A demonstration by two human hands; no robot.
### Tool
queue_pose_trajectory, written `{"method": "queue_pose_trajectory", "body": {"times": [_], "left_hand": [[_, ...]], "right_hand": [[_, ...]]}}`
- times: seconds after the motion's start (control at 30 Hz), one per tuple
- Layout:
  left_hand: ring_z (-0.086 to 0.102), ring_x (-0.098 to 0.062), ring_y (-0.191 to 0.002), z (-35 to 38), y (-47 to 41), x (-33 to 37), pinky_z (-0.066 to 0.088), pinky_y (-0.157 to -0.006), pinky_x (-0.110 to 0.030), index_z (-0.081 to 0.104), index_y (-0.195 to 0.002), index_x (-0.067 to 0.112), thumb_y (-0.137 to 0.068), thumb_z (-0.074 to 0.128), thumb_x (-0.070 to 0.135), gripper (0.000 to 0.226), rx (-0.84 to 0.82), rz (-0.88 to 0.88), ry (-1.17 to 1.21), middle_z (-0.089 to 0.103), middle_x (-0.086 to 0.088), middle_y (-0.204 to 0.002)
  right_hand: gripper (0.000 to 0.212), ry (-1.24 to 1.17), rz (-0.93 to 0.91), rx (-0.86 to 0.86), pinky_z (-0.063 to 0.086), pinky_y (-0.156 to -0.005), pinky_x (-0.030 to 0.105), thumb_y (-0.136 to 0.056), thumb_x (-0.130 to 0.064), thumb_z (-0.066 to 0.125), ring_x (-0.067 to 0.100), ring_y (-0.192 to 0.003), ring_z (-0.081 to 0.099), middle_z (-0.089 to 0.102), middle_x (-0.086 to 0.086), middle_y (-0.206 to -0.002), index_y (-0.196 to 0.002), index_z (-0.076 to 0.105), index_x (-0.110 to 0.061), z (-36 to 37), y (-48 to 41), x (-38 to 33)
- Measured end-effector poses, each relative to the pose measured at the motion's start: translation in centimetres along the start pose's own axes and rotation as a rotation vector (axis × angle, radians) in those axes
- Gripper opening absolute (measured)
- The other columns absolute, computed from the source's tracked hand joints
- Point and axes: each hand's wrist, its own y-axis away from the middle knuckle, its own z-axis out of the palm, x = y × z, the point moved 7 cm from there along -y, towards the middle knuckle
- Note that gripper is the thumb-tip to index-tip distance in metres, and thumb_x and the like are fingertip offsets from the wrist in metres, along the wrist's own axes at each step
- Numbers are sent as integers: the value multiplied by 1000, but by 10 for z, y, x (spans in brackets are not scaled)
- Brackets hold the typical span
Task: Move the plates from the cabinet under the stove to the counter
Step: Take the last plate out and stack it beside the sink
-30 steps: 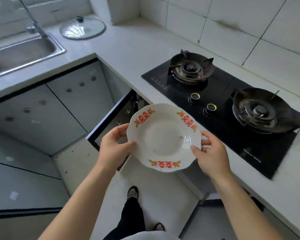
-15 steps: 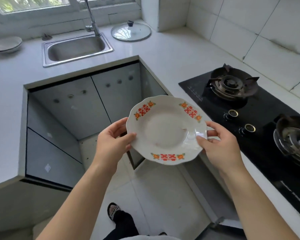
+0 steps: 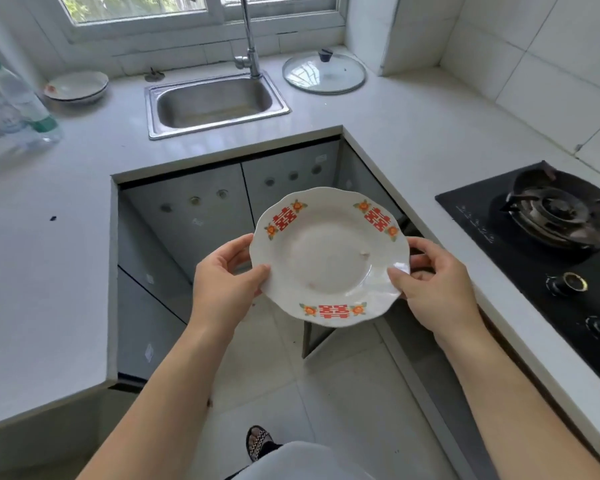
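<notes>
A white scalloped ceramic plate w/ red & orange rim decals [image 3: 326, 258] is held in mid-air at the ctr of the frame. Its face is tilted toward the camera, above the pale tiled floor [image 3: 343, 375] & not touching the white stone surface [image 3: 42, 289]. It is gripped on both sides. The left hand [image 3: 222, 285] is clamped on the plate's left rim, thumb laid over the front, fingers curled behind. The right hand [image 3: 433, 289] is clamped on the right rim the same way. A few small brownish specks are seen in the plate's well.

Behind the plate, grey glossy cabinet doors [image 3: 194, 216] are seen under the surface's inner corner. At top ctr a steel sink [image 3: 219, 129] is set into the surface, w/ a chrome tap [image 3: 248, 36] behind it. A round glass pot lid w/ dark knob [image 3: 324, 72] is laid flat just right of the sink. At upper left a small stack of white dishes [image 3: 77, 86] is seen on the surface, w/ clear plastic bottles [image 3: 18, 98] at the far left edge. At the right edge a black glass gas hob [image 3: 520, 265] is set in, w/ one burner [image 3: 556, 213] & brass-ringed knobs [image 3: 568, 283] visible. A sandalled foot [image 3: 258, 441] is seen at btm ctr.
</notes>
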Motion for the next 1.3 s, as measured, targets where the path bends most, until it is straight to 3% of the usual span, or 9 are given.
{"method": "queue_pose_trajectory", "body": {"times": [0.2,0.47,0.67,0.8,0.97,1.17,1.3], "left_hand": [[65,-10,-100,-65,-44,0,58,-66,-21,62,-117,26,-79,69,4,45,61,30,-59,68,9,-107],[65,-8,-97,-122,-91,-8,56,-65,-18,63,-110,27,-78,66,0,42,184,-19,-63,69,12,-102],[65,-5,-86,-156,-148,25,55,-55,-19,59,-111,30,-79,66,-1,45,303,7,-89,62,23,-92],[67,-11,-88,-171,-193,53,58,-56,-21,61,-110,26,-79,65,-3,43,374,13,-91,64,18,-92],[66,-15,-94,-169,-252,82,60,-66,-28,63,-111,26,-78,66,-3,44,402,12,-118,65,17,-96],[65,-7,-84,-159,-301,84,54,-54,-16,61,-118,20,-80,66,-2,44,385,-35,-90,65,16,-91],[66,-11,-91,-172,-333,83,54,-53,-15,61,-120,18,-80,65,-2,45,405,-48,-71,66,12,-96]], "right_hand": [[41,-10,6,-50,56,-66,24,-81,-10,69,12,-88,64,62,-5,-95,-115,54,-27,76,-22,-28],[30,110,-55,-172,48,-54,18,-82,-10,67,8,-77,60,59,-10,-87,-101,55,-31,160,-65,-59],[29,91,-75,-239,58,-68,37,-80,-8,64,18,-79,64,62,-4,-82,-95,59,-31,225,-126,-89],[32,15,-87,-302,53,-58,27,-78,-7,64,18,-76,64,62,-1,-83,-101,60,-29,262,-175,-117],[34,-49,-79,-292,47,-58,23,-79,-7,63,11,-74,59,60,-4,-84,-104,57,-29,286,-234,-141],[33,-72,-29,-294,43,-56,23,-78,-5,58,13,-72,58,59,-3,-83,-102,58,-28,305,-285,-146],[33,-87,7,-302,48,-60,25,-78,-4,56,17,-70,59,62,-8,-87,-100,60,-29,330,-305,-147]]}}
